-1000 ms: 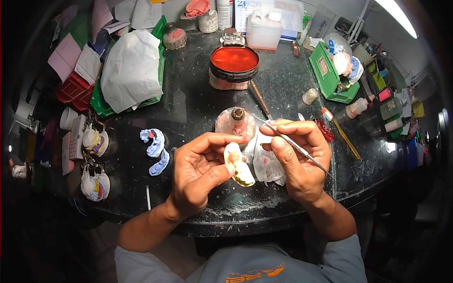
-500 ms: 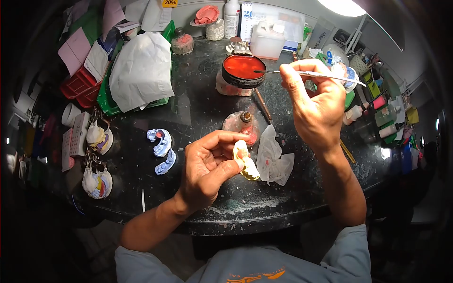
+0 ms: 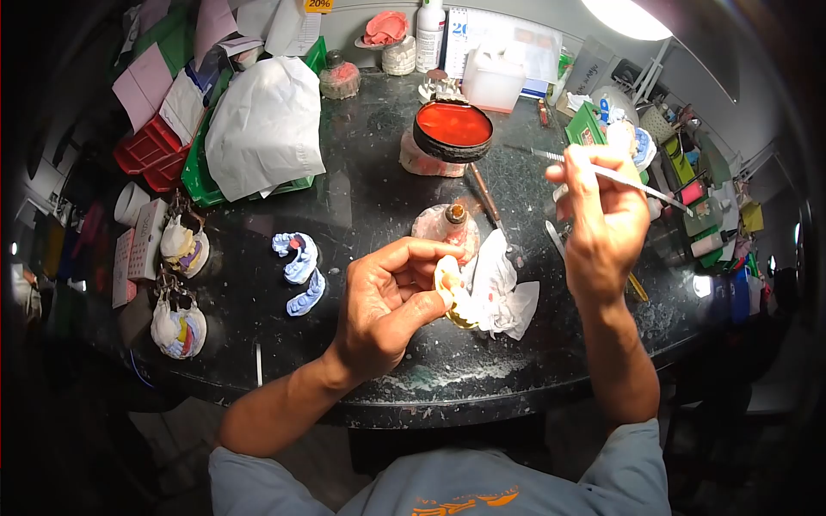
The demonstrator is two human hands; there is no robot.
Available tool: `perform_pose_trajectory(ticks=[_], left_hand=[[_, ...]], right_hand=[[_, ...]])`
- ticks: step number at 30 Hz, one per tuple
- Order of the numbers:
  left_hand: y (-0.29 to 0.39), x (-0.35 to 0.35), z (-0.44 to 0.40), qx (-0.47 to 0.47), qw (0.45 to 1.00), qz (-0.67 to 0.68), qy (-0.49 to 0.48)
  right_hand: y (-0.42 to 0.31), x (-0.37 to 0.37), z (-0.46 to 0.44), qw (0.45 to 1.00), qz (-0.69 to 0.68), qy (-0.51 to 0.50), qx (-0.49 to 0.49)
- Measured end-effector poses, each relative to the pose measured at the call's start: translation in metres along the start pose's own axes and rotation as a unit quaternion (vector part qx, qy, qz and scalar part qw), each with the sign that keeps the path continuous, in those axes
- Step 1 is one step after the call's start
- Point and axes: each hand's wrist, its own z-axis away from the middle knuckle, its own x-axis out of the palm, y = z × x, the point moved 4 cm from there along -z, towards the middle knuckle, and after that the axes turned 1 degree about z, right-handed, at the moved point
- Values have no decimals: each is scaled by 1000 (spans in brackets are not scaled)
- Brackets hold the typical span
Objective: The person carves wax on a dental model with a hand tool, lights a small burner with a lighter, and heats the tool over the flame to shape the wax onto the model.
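Between the thumb and fingers of my left hand [image 3: 383, 301] is a small pale-yellow dental cast [image 3: 463, 308], partly covered by the fingertips. My right hand [image 3: 607, 219], raised on the right, grips a thin metal wax carver [image 3: 626, 179] like a pen; its tip points left, blurred. Left of that tip is a round black pot of red molten wax [image 3: 453, 125], apart from the tool. A glass spirit burner [image 3: 445, 230] stands just beyond my left hand. Beside the cast lies a crumpled white tissue [image 3: 509, 301] with small red marks.
Two blue cast pieces [image 3: 299, 258] lie left of my left hand. Farther left stand two mounted dental models [image 3: 179, 328]. A brown-handled tool [image 3: 484, 196] lies below the pot. Green bins with paper [image 3: 262, 129] fill the back left; bottles [image 3: 705, 215] crowd the right. A lamp [image 3: 628, 17] shines above.
My right hand has moved right and down, drawing the carver's tip out of the red wax pot. The left hand still holds the yellow cast, nearly in place.
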Motion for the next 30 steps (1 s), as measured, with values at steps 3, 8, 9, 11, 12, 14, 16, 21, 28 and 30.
perform_pose_trajectory(ticks=[3,8,9,11,12,14,16,21,28,30], left_hand=[[0,1,0,-10,1000,13,0],[-4,2,0,-28,999,28,2],[-6,1,0,-34,999,33,2],[-8,0,-1,-38,999,37,0],[-10,-1,-1,-37,999,37,-3],[-12,-2,-1,-35,999,41,-3],[-13,-1,0,-33,998,51,-1],[-12,1,0,-26,995,93,-28],[-15,0,0,-39,994,93,-33],[-16,0,0,-40,994,92,-33]], right_hand=[[4,-6,32,999,-43,0,26],[16,-6,68,981,-181,7,65],[15,-3,73,974,-214,19,70],[14,-2,82,972,-226,-11,69],[9,-2,83,978,-197,-27,61],[9,-1,85,976,-205,-65,30],[5,4,89,970,-228,-63,53],[4,3,94,968,-232,-66,64],[6,1,96,974,-208,-81,40],[7,2,94,976,-202,-84,22]])
